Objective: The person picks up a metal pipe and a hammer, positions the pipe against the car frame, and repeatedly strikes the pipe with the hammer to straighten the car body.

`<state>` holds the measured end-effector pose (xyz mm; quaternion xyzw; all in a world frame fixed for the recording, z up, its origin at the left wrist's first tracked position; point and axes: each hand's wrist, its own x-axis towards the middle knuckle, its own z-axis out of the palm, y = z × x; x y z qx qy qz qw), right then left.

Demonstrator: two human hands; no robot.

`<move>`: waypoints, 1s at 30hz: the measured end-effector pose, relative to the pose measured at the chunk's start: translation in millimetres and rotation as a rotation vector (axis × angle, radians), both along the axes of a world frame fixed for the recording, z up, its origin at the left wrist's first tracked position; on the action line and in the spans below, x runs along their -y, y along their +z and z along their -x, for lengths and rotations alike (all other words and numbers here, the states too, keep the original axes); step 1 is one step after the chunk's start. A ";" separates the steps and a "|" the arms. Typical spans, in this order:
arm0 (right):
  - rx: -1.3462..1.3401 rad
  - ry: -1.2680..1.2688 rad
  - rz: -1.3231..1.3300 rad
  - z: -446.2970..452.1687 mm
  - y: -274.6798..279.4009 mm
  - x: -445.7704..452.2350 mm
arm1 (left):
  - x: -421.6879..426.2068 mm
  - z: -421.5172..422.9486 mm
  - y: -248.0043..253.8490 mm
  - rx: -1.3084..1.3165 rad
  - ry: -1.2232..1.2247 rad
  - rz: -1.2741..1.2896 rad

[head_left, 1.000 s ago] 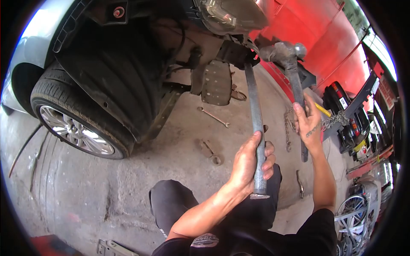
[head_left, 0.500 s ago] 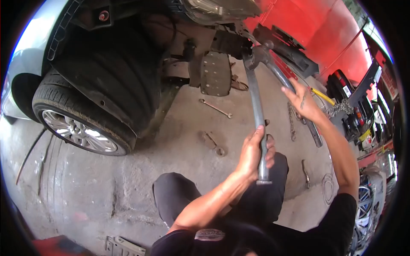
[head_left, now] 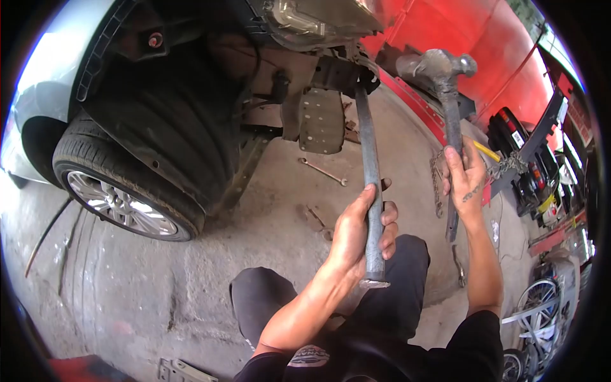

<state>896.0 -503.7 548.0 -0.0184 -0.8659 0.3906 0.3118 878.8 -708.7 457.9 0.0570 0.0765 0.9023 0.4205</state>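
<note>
My left hand point(head_left: 364, 230) is wrapped round the lower part of a long grey metal bar point(head_left: 368, 140). The bar's far end meets a dark bracket point(head_left: 337, 74) at the front of the car, where its tip is hidden. To the right, my right hand point(head_left: 464, 175) grips the handle of a heavy hammer point(head_left: 439, 67). The hammer head is raised, apart from the bar, in front of the red panel.
A car wheel point(head_left: 121, 204) and dark wheel liner point(head_left: 172, 127) are at left. A wrench point(head_left: 323, 172) lies on the concrete floor point(head_left: 210, 280). A yellow rod point(head_left: 485, 150) and a chain point(head_left: 509, 164) are at right, with a bicycle wheel point(head_left: 538, 304) lower down.
Since half a second ago, the hammer head has moved away from the bar, up and to the right, with my right hand. The bar and my left hand sit slightly further left.
</note>
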 end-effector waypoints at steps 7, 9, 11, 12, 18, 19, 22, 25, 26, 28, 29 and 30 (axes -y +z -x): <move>-0.380 0.186 -0.139 3.9 37.6 29.2 | -9.0 1.1 -6.6 0.020 -0.019 0.002; -0.452 0.286 -0.107 12.6 51.8 35.3 | -10.1 -1.1 -4.7 0.008 -0.007 0.019; -0.444 0.242 -0.353 26.1 54.2 25.5 | -11.4 -0.8 -3.7 -0.001 0.003 0.046; -0.393 0.148 -0.613 35.6 46.1 7.1 | -11.4 0.3 -3.2 -0.007 0.001 0.059; 0.261 -0.060 -0.655 36.8 32.8 -54.5 | -14.4 20.3 -18.8 -0.016 -0.084 -0.017; 0.594 -0.140 -0.255 10.3 20.1 -42.1 | -8.4 13.6 -17.3 -0.014 -0.073 0.010; 0.410 -0.090 0.049 5.1 -10.6 -59.3 | -6.7 4.3 -1.7 -0.042 -0.019 0.145; 0.341 -0.075 0.371 8.3 -37.3 -54.3 | -8.0 -1.0 -10.1 -0.052 -0.043 0.152; 0.317 -0.069 0.481 20.5 -53.1 -59.2 | -6.4 0.8 -10.5 -0.051 -0.031 0.155; 0.273 -0.033 0.722 47.6 -86.1 -68.9 | -10.4 -2.0 -6.5 -0.042 0.014 0.177; 0.255 -0.003 0.851 63.1 -103.8 -70.5 | -12.9 -3.2 -4.4 -0.065 0.031 0.193; 0.225 -0.050 0.876 79.1 -118.4 -66.6 | -17.0 -4.8 -4.4 -0.088 0.043 0.195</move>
